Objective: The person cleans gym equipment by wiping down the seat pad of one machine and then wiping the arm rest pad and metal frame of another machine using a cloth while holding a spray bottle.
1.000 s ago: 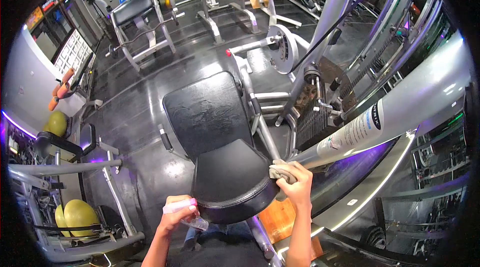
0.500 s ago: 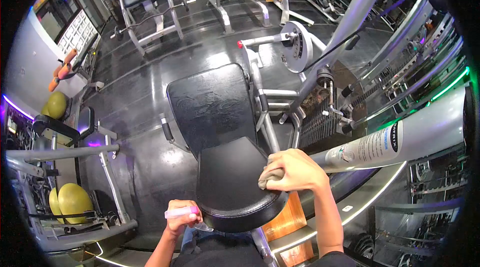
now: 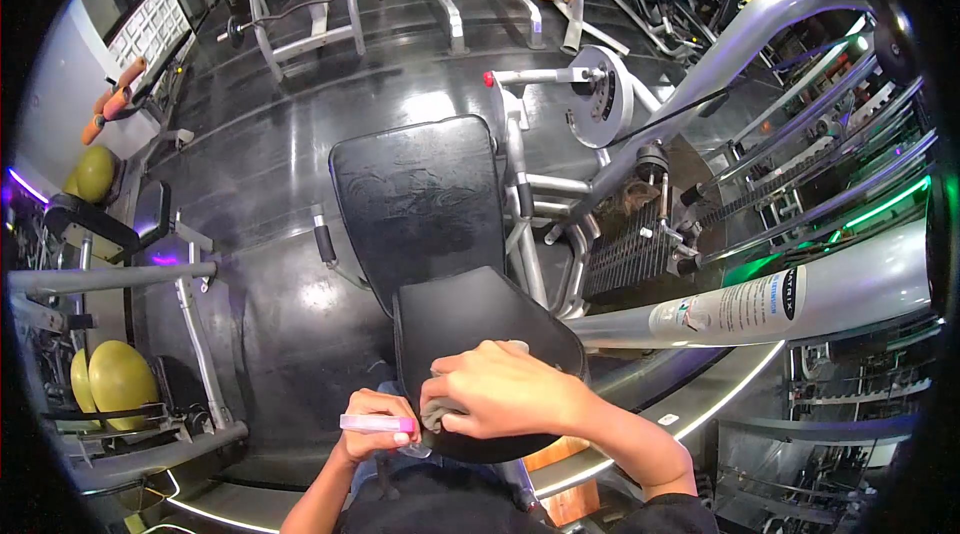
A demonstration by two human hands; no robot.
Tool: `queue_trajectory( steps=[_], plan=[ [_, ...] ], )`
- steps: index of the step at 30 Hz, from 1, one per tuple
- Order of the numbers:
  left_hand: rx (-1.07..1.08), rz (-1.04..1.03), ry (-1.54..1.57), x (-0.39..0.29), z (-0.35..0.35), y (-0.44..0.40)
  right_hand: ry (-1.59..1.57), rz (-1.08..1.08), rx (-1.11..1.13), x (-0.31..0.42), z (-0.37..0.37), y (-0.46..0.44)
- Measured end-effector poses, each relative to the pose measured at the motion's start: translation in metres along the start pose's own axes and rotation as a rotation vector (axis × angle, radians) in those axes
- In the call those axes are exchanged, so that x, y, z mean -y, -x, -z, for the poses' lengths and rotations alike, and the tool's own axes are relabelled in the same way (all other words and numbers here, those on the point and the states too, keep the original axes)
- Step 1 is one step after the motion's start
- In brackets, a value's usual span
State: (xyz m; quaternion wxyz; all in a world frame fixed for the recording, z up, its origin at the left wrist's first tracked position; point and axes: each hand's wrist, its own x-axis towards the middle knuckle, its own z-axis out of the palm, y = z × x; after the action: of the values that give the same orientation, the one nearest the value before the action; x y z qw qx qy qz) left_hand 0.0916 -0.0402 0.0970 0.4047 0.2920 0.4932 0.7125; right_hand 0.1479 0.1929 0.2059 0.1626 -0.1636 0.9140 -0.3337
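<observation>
While gripping a crumpled grey cloth (image 3: 438, 414) in the right hand (image 3: 510, 389), bears on the black padded seat (image 3: 465, 309) beside its left edge, towards the near left corner. Shifts across from the seat's right edge, and so brings a different stretch of padding under the cloth and draws both hands close together. Holds a pink-topped bottle (image 3: 372, 423) in the closed left hand (image 3: 372, 446), just outside that same left edge; cannot tell how full. Faces a larger black backrest (image 3: 415, 194) beyond the seat's far edge, with a labelled silver tube (image 3: 860, 284) past the right edge.
</observation>
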Motion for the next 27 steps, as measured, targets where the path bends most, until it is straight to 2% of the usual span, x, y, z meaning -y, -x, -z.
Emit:
queue_trajectory(
  steps=[4, 6, 8, 12, 14, 16, 18, 20, 24, 27],
  plan=[
    [0.049, -0.014, 0.024, 0.003, 0.004, -0.002, -0.051, -0.042, 0.073, -0.006, 0.013, 0.02],
    [0.075, -0.011, 0.044, 0.007, 0.006, -0.002, -0.086, -0.174, 0.131, -0.011, 0.033, 0.042],
    [0.086, 0.001, 0.056, 0.009, 0.008, -0.001, -0.119, -0.317, 0.094, -0.015, 0.045, 0.068],
    [0.109, 0.001, 0.031, 0.009, 0.009, -0.005, -0.117, -0.355, -0.089, -0.039, 0.036, 0.11],
    [0.126, -0.014, 0.007, 0.008, 0.01, -0.006, -0.124, -0.369, -0.178, -0.034, 0.029, 0.111],
    [0.122, 0.078, -0.004, 0.004, 0.011, -0.006, -0.048, -0.497, -0.255, -0.016, 0.021, 0.097],
    [0.129, 0.048, -0.021, 0.003, 0.01, -0.008, 0.069, -0.388, -0.316, -0.005, 0.008, 0.082],
    [0.103, 0.084, 0.012, -0.001, 0.008, -0.008, 0.113, -0.369, -0.236, 0.015, 0.009, 0.067],
    [0.078, 0.125, 0.045, -0.006, 0.005, -0.007, 0.051, -0.136, -0.169, 0.029, -0.002, 0.054],
    [0.103, 0.213, -0.063, -0.014, 0.006, -0.006, 0.02, -0.163, -0.066, 0.027, 0.011, 0.054]
  ],
)
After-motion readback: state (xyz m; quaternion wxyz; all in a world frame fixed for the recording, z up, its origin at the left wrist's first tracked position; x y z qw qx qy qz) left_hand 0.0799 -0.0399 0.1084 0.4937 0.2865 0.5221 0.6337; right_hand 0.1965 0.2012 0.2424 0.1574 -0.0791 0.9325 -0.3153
